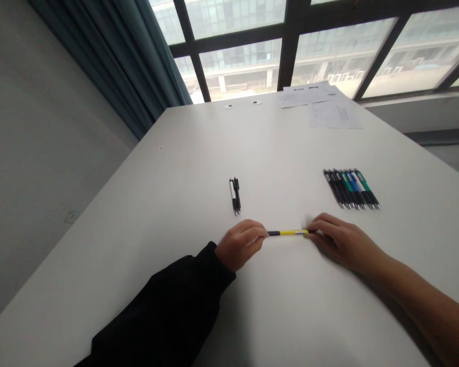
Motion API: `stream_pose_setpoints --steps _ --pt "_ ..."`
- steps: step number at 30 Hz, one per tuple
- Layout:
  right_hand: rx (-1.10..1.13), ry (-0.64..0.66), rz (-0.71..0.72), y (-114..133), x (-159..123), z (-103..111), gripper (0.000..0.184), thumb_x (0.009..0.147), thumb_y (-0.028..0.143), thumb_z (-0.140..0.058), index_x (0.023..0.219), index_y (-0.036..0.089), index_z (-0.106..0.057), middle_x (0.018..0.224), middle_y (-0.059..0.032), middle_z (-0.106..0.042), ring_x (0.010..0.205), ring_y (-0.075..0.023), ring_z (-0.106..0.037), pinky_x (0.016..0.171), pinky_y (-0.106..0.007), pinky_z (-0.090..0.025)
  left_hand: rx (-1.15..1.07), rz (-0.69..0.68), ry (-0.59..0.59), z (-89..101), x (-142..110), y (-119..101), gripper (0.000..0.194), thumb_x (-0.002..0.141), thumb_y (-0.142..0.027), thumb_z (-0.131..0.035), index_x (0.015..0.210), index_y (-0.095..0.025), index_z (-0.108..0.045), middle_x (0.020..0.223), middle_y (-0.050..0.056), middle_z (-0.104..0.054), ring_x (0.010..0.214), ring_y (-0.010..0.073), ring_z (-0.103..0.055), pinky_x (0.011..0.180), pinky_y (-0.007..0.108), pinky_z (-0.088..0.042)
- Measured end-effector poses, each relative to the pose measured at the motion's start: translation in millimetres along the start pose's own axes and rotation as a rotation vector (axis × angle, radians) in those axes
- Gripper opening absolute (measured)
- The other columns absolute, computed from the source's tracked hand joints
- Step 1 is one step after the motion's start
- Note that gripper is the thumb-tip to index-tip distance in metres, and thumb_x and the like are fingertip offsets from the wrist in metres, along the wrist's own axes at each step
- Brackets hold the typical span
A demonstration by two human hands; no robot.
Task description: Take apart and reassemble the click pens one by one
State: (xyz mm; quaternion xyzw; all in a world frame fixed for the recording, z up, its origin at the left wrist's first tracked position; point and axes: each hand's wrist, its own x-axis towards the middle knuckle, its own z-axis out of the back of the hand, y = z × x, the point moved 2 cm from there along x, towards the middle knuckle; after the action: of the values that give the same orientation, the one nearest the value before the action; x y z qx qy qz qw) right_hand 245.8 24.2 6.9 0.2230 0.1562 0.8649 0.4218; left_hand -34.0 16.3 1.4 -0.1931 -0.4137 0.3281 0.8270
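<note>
- The yellow pen (288, 232) lies crosswise between the two hands, near side of the bench (283, 311), its dark grip to the left and its clip end to the right
- The left hand (241, 245) is closed in a fingertip pinch on the writing end, the other fingers curled in
- The right hand (342, 243) has thumb and fingers nearly together around the clip end
- Whether the pen touches the bench or sits just above it, I cannot tell
- A light, even pinch at both ends should hold it straight; squeezing harder from one side would likely swing it
- Holding by the very ends, as here, leaves the barrel free and in sight
- Mind the pair of pens (235, 196) just beyond the left hand, and the row of pens (352, 189) beyond the right; loose knuckles could roll them
</note>
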Motion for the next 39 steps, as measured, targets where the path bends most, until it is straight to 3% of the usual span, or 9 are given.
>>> stream_pose_setpoints --steps 6,10,15,21,28,39 --pt "0.244 -0.095 0.024 19 -2 5 0.008 0.097 0.022 -0.064 0.104 0.023 -0.067 0.089 -0.0053 -0.069 0.066 -0.0141 -0.063 0.054 -0.024 -0.051 -0.48 0.38 -0.198 19.8 -15 -1 0.015 0.082 -0.012 -0.079 0.095 -0.018 -0.075 0.099 0.007 -0.073 0.091 0.0169 -0.074 0.084 0.029 -0.063" --pt "0.315 -0.148 -0.023 24 -5 5 0.01 0.093 0.02 -0.069 0.102 0.024 -0.067 0.091 -0.005 -0.07 0.066 -0.0132 -0.062 0.042 -0.02 -0.045 -0.603 0.498 -0.257 24.9 -17 0 0.013 0.081 -0.012 -0.081 0.092 -0.018 -0.078 0.101 0.006 -0.074 0.091 0.0169 -0.075 0.088 0.03 -0.064" --pt "0.347 -0.203 -0.033 20 -5 6 0.013 0.091 0.017 -0.07 0.101 0.025 -0.068 0.095 -0.0055 -0.073 0.072 -0.0163 -0.067 0.047 -0.024 -0.049 -0.533 0.544 -0.272 24.6 -14 5 0.007 0.079 -0.016 -0.083 0.086 -0.018 -0.08 0.096 0.007 -0.075 0.09 0.017 -0.073 0.085 0.027 -0.062" --pt "0.328 -0.203 -0.059 18 -5 6 0.011 0.094 0.018 -0.066 0.101 0.026 -0.07 0.095 -0.0067 -0.073 0.081 -0.0198 -0.07 0.053 -0.026 -0.053 -0.619 0.588 -0.257 21.9 -15 6 0.007 0.082 -0.021 -0.082 0.088 -0.017 -0.08 0.087 0.006 -0.075 0.072 0.0135 -0.07 0.069 0.025 -0.06" --pt "0.259 -0.221 -0.1 23 0 11 0.008 0.096 0.023 -0.06 0.096 0.023 -0.069 0.085 -0.0053 -0.072 0.058 -0.014 -0.063 0.05 -0.026 -0.051 -0.471 0.563 -0.211 21.0 -18 6 0.01 0.088 -0.026 -0.076 0.088 -0.016 -0.077 0.08 0.005 -0.072 0.067 0.0124 -0.066 0.064 0.024 -0.055" --pt "0.28 -0.164 -0.19 22 1 8 0.016 0.098 0.03 -0.055 0.088 0.022 -0.065 0.069 -0.002 -0.065 0.051 -0.0135 -0.057 0.048 -0.026 -0.048 -0.312 0.494 -0.119 20.6 -16 4 0.025 0.097 -0.038 -0.065 0.086 -0.016 -0.069 0.073 0.002 -0.068 0.058 0.0104 -0.062 0.06 0.024 -0.051"
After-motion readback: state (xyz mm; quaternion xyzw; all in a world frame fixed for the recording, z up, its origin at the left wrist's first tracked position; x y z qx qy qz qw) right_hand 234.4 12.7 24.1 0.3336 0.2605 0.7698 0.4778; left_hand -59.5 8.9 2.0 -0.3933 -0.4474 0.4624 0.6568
